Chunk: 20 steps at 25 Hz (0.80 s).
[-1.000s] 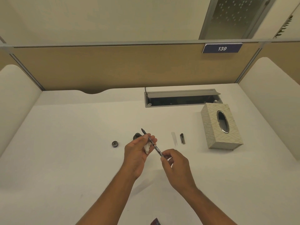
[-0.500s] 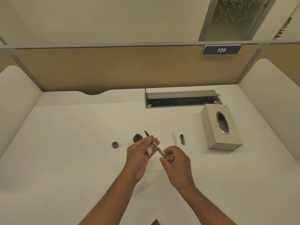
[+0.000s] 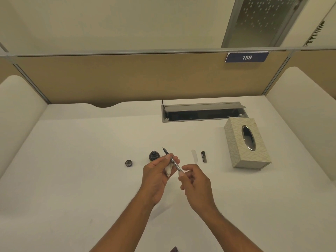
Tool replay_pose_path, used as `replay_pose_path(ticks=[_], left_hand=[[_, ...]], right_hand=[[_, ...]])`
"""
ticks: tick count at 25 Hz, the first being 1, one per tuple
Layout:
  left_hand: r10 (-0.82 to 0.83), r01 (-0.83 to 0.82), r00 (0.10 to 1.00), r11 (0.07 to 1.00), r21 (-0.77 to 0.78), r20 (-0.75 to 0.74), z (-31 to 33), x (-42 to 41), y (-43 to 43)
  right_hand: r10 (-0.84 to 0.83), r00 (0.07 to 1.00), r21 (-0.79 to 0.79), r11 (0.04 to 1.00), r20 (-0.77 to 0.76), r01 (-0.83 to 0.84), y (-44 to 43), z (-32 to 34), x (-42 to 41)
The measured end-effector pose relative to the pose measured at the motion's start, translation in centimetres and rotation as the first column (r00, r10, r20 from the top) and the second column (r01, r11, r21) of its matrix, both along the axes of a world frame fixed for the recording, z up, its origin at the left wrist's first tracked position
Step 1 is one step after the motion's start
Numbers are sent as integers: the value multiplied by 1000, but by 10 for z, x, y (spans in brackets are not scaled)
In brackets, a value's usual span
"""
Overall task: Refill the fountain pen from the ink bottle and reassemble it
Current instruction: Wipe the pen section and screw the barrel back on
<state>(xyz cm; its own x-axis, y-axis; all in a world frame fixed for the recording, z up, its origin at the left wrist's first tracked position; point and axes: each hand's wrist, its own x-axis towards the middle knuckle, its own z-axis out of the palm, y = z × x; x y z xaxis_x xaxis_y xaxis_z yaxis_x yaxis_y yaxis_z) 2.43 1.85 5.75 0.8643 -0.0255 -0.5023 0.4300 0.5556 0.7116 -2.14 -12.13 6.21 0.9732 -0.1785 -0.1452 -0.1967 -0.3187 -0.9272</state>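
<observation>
While the fountain pen lies bare of its barrel, nib toward 11 o'clock, the left hand pinches its grip section with a wad of tissue against the palm, and the right hand closes finger and thumb on the converter end. Filling looks done or nearly so; reassembly is left. At 10 o'clock stands the uncapped ink bottle, its lid farther out at 9; the clear barrel and cap lie at 2. Ink level cannot be made out.
</observation>
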Motion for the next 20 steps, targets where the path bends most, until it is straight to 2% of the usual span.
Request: replay_pose_path(ticks=[3,20], left_hand=[[-2,2,1000,1000,-1,-7,0,-1,-1],[-42,42,999,999,21,-2,3,-1,-1]], right_hand=[[-18,1000,-55,998,-19,17,1,1,2],[27,999,-54,998,-46,-29,3,-1,2]])
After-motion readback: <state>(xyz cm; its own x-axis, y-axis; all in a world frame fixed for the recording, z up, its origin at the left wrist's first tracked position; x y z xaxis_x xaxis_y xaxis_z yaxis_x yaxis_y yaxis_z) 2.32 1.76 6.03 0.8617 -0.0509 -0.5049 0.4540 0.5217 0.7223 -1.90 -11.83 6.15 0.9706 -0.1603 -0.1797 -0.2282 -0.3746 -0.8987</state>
